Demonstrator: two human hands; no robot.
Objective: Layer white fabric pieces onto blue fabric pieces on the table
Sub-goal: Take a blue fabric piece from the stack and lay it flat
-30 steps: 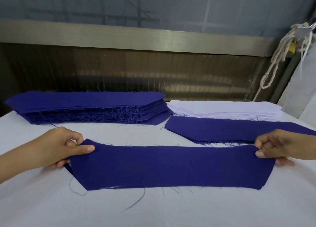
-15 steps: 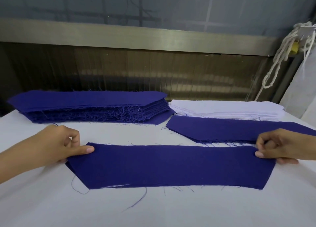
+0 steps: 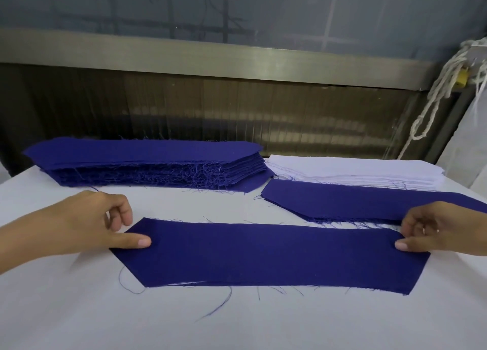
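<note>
A long blue fabric piece (image 3: 268, 254) lies flat on the white table (image 3: 237, 323) in front of me. My left hand (image 3: 87, 225) rests its thumb on the piece's left end, its fingers curled above the cloth and off it. My right hand (image 3: 442, 228) lays its thumb on the right end, fingers curled just past the edge. A second single blue piece (image 3: 355, 204) lies behind, to the right. Farther back stand a thick stack of blue pieces (image 3: 147, 162) on the left and a lower stack of white pieces (image 3: 350, 171) on the right.
Loose blue threads (image 3: 218, 307) trail on the table near the front piece. A knotted white rope (image 3: 437, 99) hangs at the far right. A dark wall with a metal rail (image 3: 210, 57) runs behind the table's back edge.
The front blue piece, held up slightly at both ends a second ago, now lies flat. Both hands have eased from pinching its ends to thumbs resting on top.
</note>
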